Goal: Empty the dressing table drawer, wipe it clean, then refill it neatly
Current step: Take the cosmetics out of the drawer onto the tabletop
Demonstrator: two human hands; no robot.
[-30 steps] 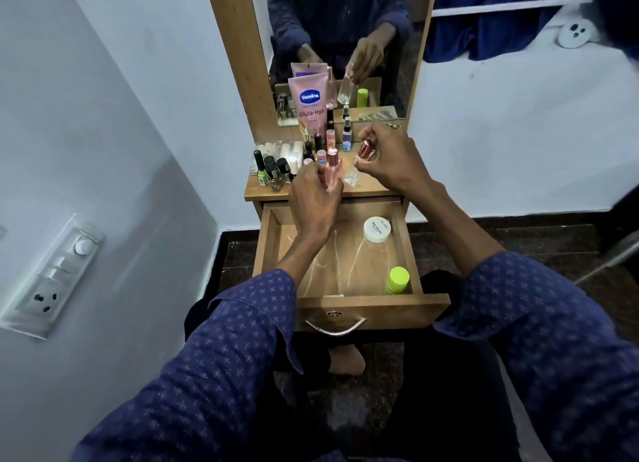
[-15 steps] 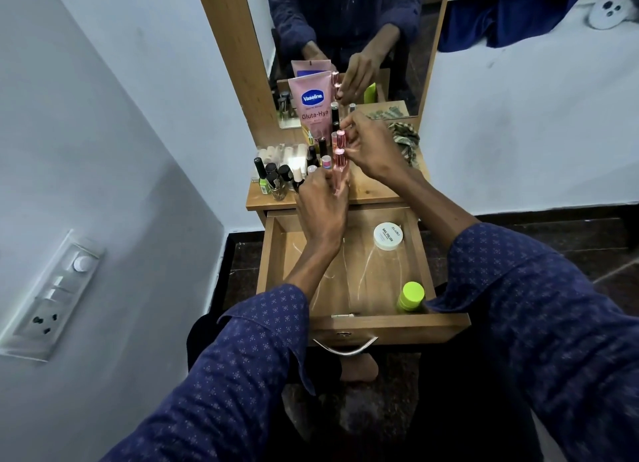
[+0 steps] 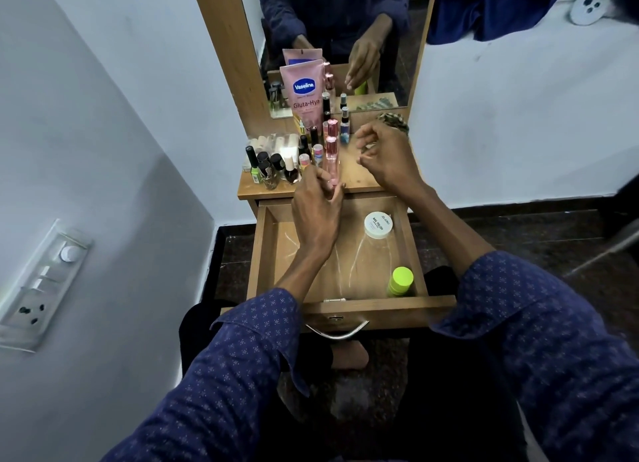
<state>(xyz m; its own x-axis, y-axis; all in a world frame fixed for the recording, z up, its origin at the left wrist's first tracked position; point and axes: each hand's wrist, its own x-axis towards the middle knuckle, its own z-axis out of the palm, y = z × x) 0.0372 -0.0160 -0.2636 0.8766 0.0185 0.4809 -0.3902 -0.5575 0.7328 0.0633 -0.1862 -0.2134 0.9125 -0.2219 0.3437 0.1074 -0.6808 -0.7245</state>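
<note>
Since a moment ago my right hand (image 3: 383,157) has let go and pulled back, fingers loosely curled, empty. In the near drawer (image 3: 345,302), 2 jars remain. Farther, my left hand (image 3: 316,207) pinches the pink bottle (image 3: 331,161), steadying it upright on the surface (image 3: 359,178).

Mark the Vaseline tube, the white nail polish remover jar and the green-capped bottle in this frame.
Vaseline tube (image 3: 304,91): head view, on the blue logo.
White jar (image 3: 378,224): head view, centre of its lid.
Green-capped bottle (image 3: 402,279): head view, on the cap top.
</note>
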